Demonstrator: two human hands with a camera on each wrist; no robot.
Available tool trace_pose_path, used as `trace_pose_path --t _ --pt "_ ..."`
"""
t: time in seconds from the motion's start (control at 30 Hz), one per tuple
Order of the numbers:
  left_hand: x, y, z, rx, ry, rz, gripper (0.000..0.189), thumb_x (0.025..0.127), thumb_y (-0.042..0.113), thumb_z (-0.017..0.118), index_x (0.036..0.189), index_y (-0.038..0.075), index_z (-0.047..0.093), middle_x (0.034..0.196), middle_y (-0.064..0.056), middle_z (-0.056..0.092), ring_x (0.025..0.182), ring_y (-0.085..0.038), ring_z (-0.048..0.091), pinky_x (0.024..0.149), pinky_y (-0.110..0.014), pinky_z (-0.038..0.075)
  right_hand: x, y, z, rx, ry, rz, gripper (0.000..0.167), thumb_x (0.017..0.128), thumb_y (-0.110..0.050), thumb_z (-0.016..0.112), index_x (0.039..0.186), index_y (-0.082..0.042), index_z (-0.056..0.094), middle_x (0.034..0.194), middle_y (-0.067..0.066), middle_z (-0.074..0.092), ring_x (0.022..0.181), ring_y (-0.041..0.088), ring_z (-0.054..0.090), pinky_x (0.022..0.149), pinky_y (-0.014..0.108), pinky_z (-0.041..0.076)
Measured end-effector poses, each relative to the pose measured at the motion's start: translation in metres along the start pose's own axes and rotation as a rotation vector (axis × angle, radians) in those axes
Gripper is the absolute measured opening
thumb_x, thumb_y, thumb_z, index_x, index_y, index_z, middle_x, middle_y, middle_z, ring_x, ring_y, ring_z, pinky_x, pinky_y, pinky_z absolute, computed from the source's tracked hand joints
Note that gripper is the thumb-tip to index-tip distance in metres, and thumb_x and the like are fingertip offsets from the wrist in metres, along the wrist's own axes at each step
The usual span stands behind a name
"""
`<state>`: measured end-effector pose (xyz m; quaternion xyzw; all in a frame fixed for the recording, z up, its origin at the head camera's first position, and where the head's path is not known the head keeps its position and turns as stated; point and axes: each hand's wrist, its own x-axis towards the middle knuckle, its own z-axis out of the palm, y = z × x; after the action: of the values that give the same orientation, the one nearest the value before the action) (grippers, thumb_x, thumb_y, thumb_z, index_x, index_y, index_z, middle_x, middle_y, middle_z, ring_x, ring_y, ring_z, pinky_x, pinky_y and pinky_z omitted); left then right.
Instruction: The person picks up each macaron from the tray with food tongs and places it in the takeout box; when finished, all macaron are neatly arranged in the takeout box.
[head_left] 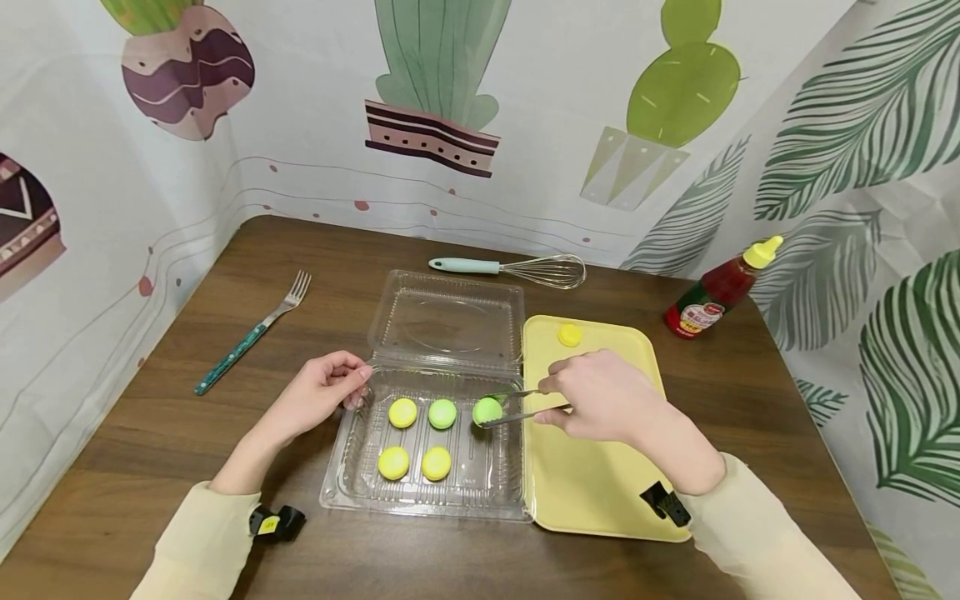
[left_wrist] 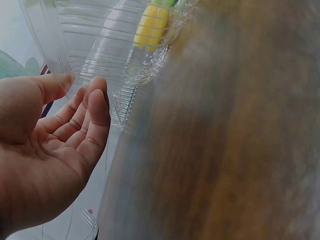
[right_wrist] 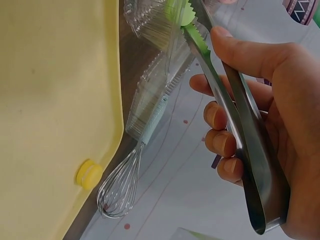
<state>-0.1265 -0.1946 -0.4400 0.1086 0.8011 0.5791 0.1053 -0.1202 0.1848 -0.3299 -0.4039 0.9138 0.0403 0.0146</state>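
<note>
My right hand (head_left: 603,396) grips metal tongs (right_wrist: 232,115), whose serrated tips stand on either side of a green macaron (head_left: 487,411) at the right of the clear plastic container (head_left: 480,497). At the container's left edge, my left hand (head_left: 324,390) pinches the rim near the hinge, thumb on one side and fingers on the other in the left wrist view. Inside the base, another green macaron (head_left: 442,413) lies beside a yellow macaron (head_left: 402,412). Two more yellow macarons (head_left: 393,462) sit in the front row. The container's lid (head_left: 450,321) lies folded back behind it.
A yellow tray (head_left: 592,500) sits against the container's right side, with one yellow macaron (head_left: 570,335) near its far end. Behind lies a whisk (head_left: 517,268). A fork (head_left: 255,332) is at the left, and a red sauce bottle (head_left: 720,292) stands at the back right.
</note>
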Motion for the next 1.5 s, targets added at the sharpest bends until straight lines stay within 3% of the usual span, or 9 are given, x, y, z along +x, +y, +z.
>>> trace_pose_path --t 0.7,0.93,1.5 --pt "-0.001 0.001 0.0 -0.023 0.001 0.036 0.022 0.102 0.013 0.059 0.1 -0.009 0.06 0.073 -0.008 0.062 0.06 -0.013 0.058 0.052 -0.028 0.049 0.009 -0.012 0.014 -0.006 -0.035 0.017 0.034 0.083 -0.045 0.077 0.065 -0.022 0.059 0.064 -0.012 0.045 0.059 0.011 0.053 0.053 0.036 0.048" --pt "-0.002 0.001 0.0 -0.034 -0.003 0.022 0.022 0.102 0.013 0.06 0.101 -0.009 0.06 0.073 -0.01 0.062 0.061 -0.013 0.057 0.053 -0.027 0.048 0.01 -0.014 0.015 -0.016 -0.027 0.029 0.04 0.083 -0.046 0.077 0.06 -0.022 0.054 0.063 -0.012 0.045 0.057 0.011 0.052 0.052 0.035 0.047" --pt "-0.002 0.002 0.0 -0.039 -0.001 0.008 0.021 0.101 0.012 0.06 0.102 -0.01 0.06 0.073 -0.011 0.062 0.061 -0.013 0.057 0.053 -0.027 0.048 0.013 -0.018 0.015 -0.029 -0.024 0.038 0.034 0.082 -0.046 0.077 0.064 -0.022 0.06 0.062 -0.012 0.047 0.058 0.013 0.056 0.052 0.037 0.049"
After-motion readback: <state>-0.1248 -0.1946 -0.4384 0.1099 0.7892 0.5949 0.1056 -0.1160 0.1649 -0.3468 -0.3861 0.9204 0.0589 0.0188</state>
